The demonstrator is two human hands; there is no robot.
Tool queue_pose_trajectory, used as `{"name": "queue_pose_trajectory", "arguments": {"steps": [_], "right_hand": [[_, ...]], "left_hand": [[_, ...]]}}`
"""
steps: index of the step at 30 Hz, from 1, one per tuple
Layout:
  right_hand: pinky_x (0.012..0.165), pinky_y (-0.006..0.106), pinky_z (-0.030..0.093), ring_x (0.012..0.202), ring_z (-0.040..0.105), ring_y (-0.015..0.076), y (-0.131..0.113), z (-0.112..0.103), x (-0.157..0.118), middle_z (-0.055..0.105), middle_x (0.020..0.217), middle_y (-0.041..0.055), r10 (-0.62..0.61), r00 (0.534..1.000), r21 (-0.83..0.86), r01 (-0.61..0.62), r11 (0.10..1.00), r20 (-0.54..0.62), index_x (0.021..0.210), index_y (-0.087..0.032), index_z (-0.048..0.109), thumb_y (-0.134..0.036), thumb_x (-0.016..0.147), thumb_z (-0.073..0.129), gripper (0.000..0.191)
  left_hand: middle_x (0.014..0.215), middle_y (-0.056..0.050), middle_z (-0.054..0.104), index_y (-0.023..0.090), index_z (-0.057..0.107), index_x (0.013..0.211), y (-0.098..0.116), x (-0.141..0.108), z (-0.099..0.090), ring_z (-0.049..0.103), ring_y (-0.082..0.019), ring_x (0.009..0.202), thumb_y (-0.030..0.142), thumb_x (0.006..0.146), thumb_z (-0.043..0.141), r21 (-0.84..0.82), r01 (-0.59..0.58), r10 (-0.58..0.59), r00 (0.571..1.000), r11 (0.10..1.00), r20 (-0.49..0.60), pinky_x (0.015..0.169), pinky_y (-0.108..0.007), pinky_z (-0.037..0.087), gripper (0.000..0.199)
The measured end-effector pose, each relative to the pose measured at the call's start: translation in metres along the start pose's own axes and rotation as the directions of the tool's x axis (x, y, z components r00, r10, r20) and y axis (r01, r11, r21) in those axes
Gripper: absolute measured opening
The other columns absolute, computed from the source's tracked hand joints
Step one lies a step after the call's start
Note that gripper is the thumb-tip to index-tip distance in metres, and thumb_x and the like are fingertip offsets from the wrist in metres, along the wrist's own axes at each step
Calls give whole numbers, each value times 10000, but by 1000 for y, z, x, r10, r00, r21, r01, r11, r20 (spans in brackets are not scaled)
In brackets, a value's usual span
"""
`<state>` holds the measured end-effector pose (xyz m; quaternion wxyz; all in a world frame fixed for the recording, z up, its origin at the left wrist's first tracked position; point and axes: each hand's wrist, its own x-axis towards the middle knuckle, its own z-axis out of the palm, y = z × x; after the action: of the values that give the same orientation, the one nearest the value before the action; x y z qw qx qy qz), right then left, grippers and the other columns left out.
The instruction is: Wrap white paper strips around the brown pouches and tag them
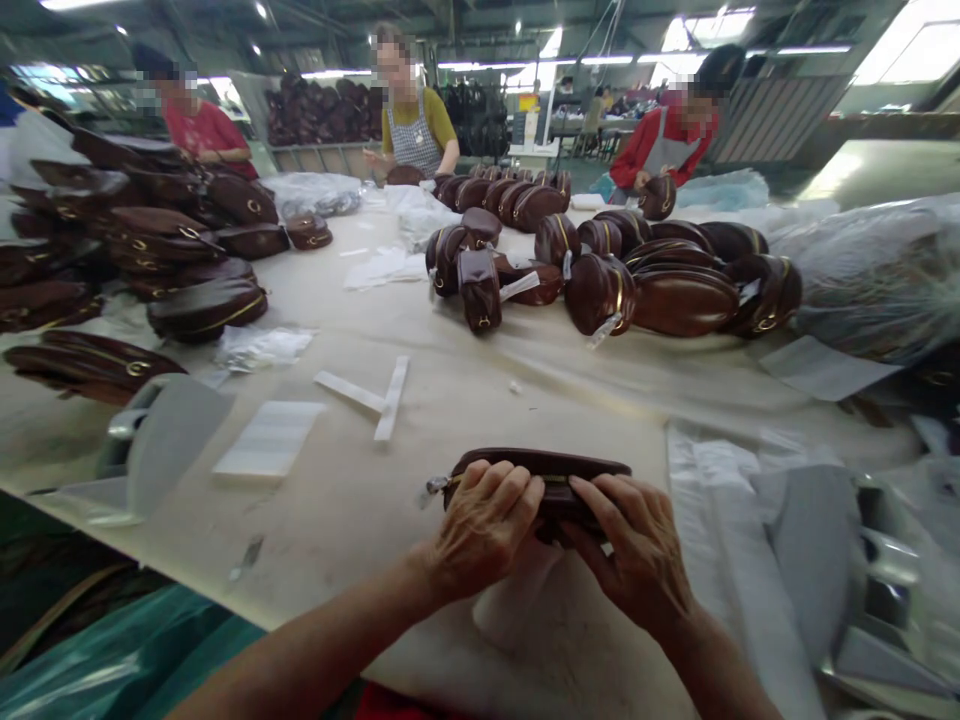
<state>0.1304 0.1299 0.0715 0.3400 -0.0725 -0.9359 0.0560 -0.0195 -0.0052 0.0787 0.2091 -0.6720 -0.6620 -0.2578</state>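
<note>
A small dark brown leather bag [540, 462] lies on its side near the table's front edge, its gold zipper facing up toward me. My left hand [491, 515] is closed around the bag's left part, fingers curled over the zipper side. On the right end, my right hand [634, 530] grips the bag with fingertips along the zipper and the thumb below. A plastic-wrapped zipper pull [436, 485] sticks out at the bag's left end. White material [517, 600] shows on the table under the hands.
Brown bags [682, 300] stand grouped mid-table, and more bags [202, 230] are piled at left. White strips [390, 400] and a stack of white sheets [270, 440] lie at left. White bags [720, 510] and a tape dispenser [817, 550] are at right. Several people work beyond.
</note>
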Motion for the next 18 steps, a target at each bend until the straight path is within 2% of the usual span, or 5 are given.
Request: {"name": "queue_pose_trajectory", "arguments": {"steps": [2,6,13,16,18], "right_hand": [[771,387,408,866,532,241,-1,1,5,596,919,107,45,998,-1,-45,999,41,1016,-130,580,-351,904,516,257],[688,329,412,753,535,205,3,1,9,603,803,60,105,989,20,-108,994,106,911,-161,579,-411,906,502,262],[631,284,478,736,606,176,21,-5,14,607,864,53,291,950,24,-296,955,114,1127,-171,533,-596,886,404,506],[611,293,472,712,597,174,25,-3,20,588,870,54,328,930,-16,-330,944,165,1014,-200,600,-630,877,375,504],[667,337,462,780,588,212,29,2,22,591,893,76,294,947,-69,-287,956,132,902,-199,616,-647,869,365,515]], "left_hand": [[857,-64,595,127,568,925,1,4,3,520,-210,817,231,876,533,15,66,-67,996,998,51,755,-372,413,120],[705,-21,537,176,529,735,-1,10,2,480,-196,694,315,887,529,21,138,-139,984,990,109,659,-348,383,206],[856,-67,565,178,570,733,-10,18,-2,509,-235,836,371,818,631,55,292,-297,947,955,121,708,-369,414,219],[1082,-119,567,162,576,759,-20,21,1,510,-277,1017,358,777,685,22,270,-271,955,962,120,833,-429,422,225],[1041,-103,600,156,558,764,-27,20,7,550,-242,958,335,781,684,-61,254,-242,958,965,152,822,-397,443,220]]}}
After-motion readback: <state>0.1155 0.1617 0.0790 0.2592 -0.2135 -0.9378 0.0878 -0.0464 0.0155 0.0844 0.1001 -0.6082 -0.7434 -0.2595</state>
